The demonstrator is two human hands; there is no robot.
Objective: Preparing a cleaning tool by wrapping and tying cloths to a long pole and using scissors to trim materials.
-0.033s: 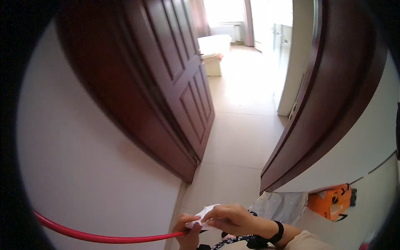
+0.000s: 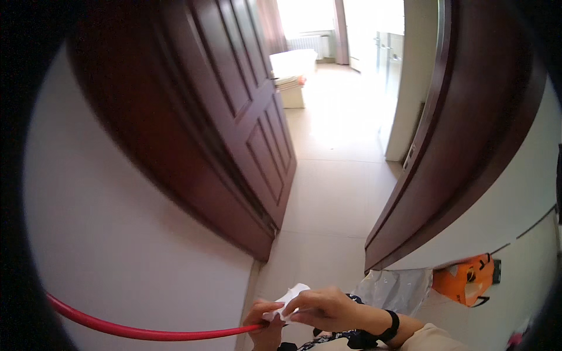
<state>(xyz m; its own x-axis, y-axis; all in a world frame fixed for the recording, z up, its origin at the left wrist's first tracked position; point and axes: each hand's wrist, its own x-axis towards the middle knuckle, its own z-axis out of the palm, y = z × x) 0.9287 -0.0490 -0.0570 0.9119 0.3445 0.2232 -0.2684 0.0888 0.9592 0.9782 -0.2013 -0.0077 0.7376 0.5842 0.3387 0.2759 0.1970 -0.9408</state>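
Observation:
At the lower middle, my left hand (image 2: 266, 319) is closed around the end of a long, smooth red pole (image 2: 152, 334). The pole runs off to the left rim, where its far end is cut off. It looks curved here; what it belongs to does not show. A crumpled white piece (image 2: 295, 291), like tissue or thin cloth, lies against the left fingers. From the right, my right hand (image 2: 322, 309) pinches this white piece with bent fingers. A black band (image 2: 392, 325) circles my right wrist. The two hands almost touch, and the right one partly covers the white piece.
Ahead, a dark brown door (image 2: 243, 111) stands open on the left, with its frame (image 2: 462, 134) on the right. Beyond lies a bright room with a bed (image 2: 293, 61). Near the right wall are a clear plastic bag (image 2: 398, 289) and an orange bag (image 2: 465, 279).
The doorway has shifted slightly left in view. My fingers have moved a little at the white piece, which both hands still touch; the red pole stays in my left hand.

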